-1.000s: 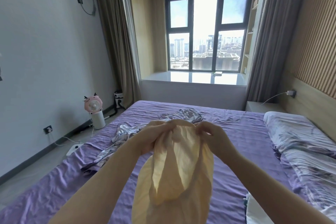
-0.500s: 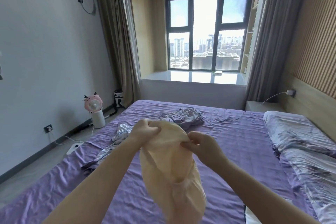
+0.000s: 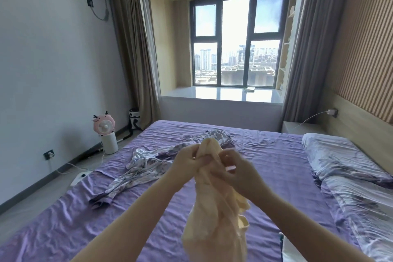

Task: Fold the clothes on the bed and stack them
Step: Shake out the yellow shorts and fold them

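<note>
Two hands up in mid-frame, both bunched on one pale yellow garment [image 3: 214, 219]. Far left first, abt 9 o'clock from the hands: pink fan [image 3: 104, 126] on a white base, standing on the floor by the wall, white cable trailing near it. Small black-and-white canister [image 3: 134, 118] sits at the foot of the left curtain [image 3: 136, 49]. Moving in: floral satin garment [image 3: 144, 168] lies crumpled and unfolded on the purple bed sheet [image 3: 74, 219], stretching from abt 8 o'clock of the hands up to 12 o'clock behind them. Now the left hand [image 3: 188, 160], fingers curled tight, pinching the top edge of the yellow garment. Right hand [image 3: 235, 171] just beside it, touching cloth too, thumb and fingers curled round a gathered fold. Hands nearly meet. Garment hangs down from the grip toward 6 o'clock, twisted and bunched, clear of the sheet up top; lower end runs out of frame, so can't tell if it touches the bed. Window [image 3: 236, 42] straight ahead at 12, city bldgs beyond. White-ish item [image 3: 286, 249] peeks in at 5 o'clock, bottom edge, too cut off to name. Right side, 3 o'clock: floral pillow [image 3: 340, 161] w/ matching quilt [image 3: 365, 208] below it. Charger [image 3: 332, 111] plugged in at the headboard wall, abt 2 o'clock.
</note>
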